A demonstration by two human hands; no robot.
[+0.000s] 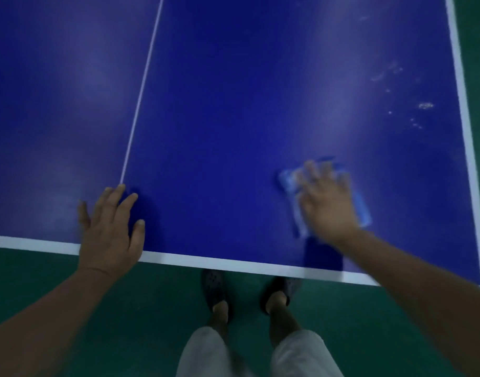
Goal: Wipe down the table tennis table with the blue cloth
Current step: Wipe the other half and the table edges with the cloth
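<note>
The blue table tennis table fills most of the view, with white edge lines and a white centre line. My right hand lies flat with spread fingers on the light blue cloth, pressing it onto the table near the right front corner; both are motion-blurred. My left hand rests flat on the table at the front edge, just below the end of the centre line, holding nothing. Pale dusty smudges mark the surface farther right and beyond the cloth.
Green floor shows below the table's front edge and along its right side. My feet in dark sandals stand right at the front edge, partly under it.
</note>
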